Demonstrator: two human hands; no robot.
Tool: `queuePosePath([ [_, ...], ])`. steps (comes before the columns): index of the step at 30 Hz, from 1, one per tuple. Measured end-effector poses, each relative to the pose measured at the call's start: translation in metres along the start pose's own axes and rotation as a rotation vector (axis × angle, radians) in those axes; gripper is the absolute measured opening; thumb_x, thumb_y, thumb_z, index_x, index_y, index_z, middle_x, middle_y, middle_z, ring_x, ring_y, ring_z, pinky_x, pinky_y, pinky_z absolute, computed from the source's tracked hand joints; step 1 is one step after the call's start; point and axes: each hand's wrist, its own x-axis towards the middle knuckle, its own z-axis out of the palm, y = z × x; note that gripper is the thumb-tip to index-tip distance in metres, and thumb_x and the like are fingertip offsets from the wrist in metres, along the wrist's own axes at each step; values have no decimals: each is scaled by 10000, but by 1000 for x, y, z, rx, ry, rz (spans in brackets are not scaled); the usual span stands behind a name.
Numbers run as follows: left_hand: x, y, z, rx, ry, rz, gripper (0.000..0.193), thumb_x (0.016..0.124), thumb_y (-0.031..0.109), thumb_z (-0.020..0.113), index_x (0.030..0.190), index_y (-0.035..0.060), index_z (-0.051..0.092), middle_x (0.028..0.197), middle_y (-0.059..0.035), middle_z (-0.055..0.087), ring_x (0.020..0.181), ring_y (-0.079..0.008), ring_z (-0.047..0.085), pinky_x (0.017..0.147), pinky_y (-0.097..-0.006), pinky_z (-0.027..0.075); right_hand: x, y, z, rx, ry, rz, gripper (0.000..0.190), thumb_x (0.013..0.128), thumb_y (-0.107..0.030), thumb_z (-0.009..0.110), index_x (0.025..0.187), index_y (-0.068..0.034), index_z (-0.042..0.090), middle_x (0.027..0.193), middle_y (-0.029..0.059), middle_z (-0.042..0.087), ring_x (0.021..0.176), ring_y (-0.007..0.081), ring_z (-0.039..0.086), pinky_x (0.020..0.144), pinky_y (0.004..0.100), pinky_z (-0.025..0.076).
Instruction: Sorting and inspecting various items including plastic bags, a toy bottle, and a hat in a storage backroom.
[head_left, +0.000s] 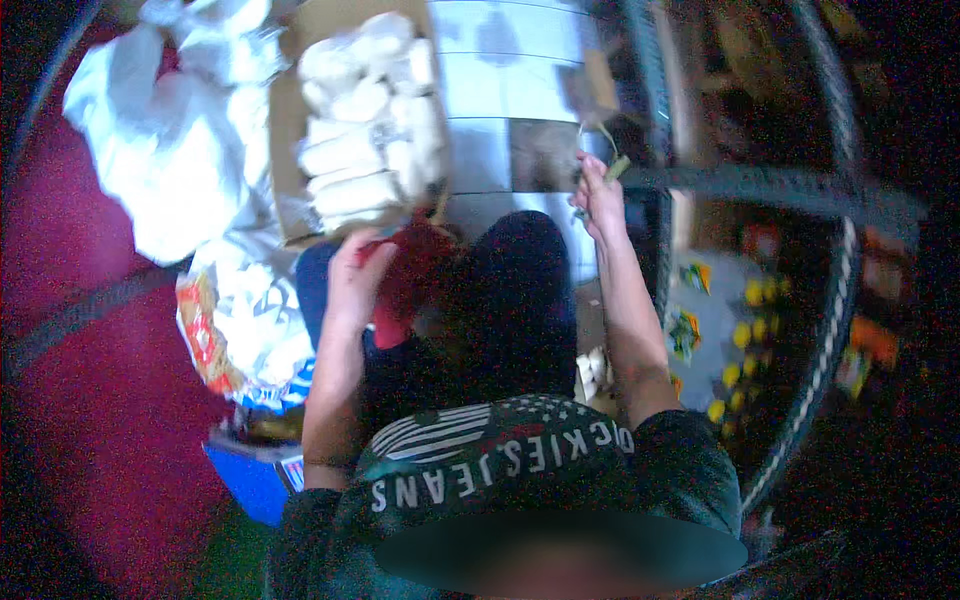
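My left hand (358, 271) is curled on a red, cloth-like material (420, 251) that hangs over my lap between my knees. Blur hides its exact kind. Out to the right, my right hand (602, 196) grips a small greenish-tan piece (618, 168), with a thin pale cord (607, 138) looping up from it. Just beyond my left hand is an open cardboard box (286, 150) packed with several white wrapped bundles (352, 154). White tiles (476, 82) lie between the box and my right hand.
White plastic bags (187, 157) are heaped left of the box. Below them sits an open printed bag (202, 337) with white contents, near a blue box (251, 476). A dark rail (664, 247) runs along my right, with yellow items (742, 334) on a grey surface beyond.
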Motion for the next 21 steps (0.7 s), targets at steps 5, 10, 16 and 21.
queuePosePath([
  [5, -18, -6, 1, -153, -17, -13, 119, 811, 58, 558, 928, 38, 556, 838, -1, 563, 752, -73, 504, 685, -210, 421, -76, -39, -49, 375, -43, 13, 401, 900, -330, 405, 1142, -13, 446, 535, -39, 351, 419, 82, 336, 465, 268, 398],
  [10, -39, -11, -8, -13, 71, 132, 140, 816, 121, 573, 922, 32, 551, 837, -16, 558, 754, -80, 500, 696, -216, 423, -143, -52, -65, 381, 16, 32, 406, 891, -321, 417, 1166, -24, 433, 598, 25, 496, 481, 121, 485, 469, 267, 474],
  [16, -66, -22, -38, -104, 75, 233, 208, 830, 146, 556, 960, -14, 527, 907, -88, 569, 795, -143, 534, 739, -259, 439, -208, -39, -122, 14, -78, -151, 324, 880, -273, 463, 1116, -51, 485, 532, -23, 442, 428, 56, 352, 411, 204, 291],
  [21, -73, -25, -49, -139, 110, 247, 254, 830, 164, 559, 1004, -13, 505, 939, -107, 558, 820, -161, 536, 755, -273, 438, -250, 13, -151, -937, 116, -326, 340, 825, -311, 533, 990, -14, 561, 715, 71, 602, 639, 179, 558, 609, 312, 446],
])
